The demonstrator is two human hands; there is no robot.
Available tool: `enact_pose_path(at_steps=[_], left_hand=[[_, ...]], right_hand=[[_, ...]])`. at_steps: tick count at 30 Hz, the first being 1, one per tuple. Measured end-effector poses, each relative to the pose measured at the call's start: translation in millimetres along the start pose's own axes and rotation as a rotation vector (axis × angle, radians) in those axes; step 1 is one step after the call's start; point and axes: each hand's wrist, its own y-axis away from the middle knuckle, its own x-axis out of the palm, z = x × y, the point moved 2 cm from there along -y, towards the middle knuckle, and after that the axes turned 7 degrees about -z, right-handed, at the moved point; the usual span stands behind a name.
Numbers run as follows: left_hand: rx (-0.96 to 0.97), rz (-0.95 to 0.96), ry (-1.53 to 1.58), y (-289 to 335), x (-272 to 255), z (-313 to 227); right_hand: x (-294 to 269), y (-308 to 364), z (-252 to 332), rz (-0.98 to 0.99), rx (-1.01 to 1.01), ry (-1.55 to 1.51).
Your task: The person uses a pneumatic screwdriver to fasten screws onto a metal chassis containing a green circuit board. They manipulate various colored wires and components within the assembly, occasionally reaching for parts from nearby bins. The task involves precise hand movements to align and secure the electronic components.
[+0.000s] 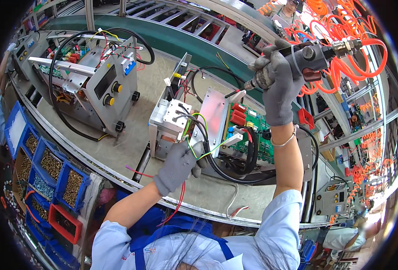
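Open electrical unit (214,112) — a metal chassis with a white block (174,116) and a green circuit board (264,143) — sits on the surface (136,121) in front of the person. Gloved in grey, the right hand (281,85) is wrapped around a dark air tool (308,55), its bit slanting down to the left over the unit, an orange hose (375,42) running from its back end. Also gloved, the left hand (179,164) has its fingers curled at the green-and-yellow wires (212,150) beside the white block; whether it pinches them I cannot tell. Black cable (226,176) loops along the unit's near side. Further left stands a second unit (102,92) — yellow-capped knobs on its panel — with blue bins (69,207) of screws nearer the person.
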Motion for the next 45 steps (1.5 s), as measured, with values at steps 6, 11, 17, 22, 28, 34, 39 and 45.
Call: enact_pose_path(at_steps=[6,11,17,22,28,34,39,45], left_hand=[[-0.051,-0.005,-0.029,3,-1,-7],[-0.076,-0.009,-0.03,7,-2,-9],[-0.125,-0.007,-0.017,7,-2,-8],[-0.134,-0.021,0.007,10,-2,-9],[-0.123,-0.013,-0.012,10,-1,-11],[-0.058,-0.027,0.004,11,-2,-5],[-0.062,-0.054,-0.029,11,-1,-2],[-0.047,0.011,-0.088,8,-4,1]], right_hand=[[2,1,1,0.004,0.006,0.003],[3,3,-4,0.016,0.029,0.035],[2,1,-8,0.009,0.054,0.048],[4,3,-8,-0.001,0.079,0.091],[2,-5,-21,0.012,0.129,0.107],[8,-15,-25,0.165,0.145,0.26],[14,-9,-28,0.119,0.252,0.08],[8,-18,-30,0.144,0.278,0.145]])
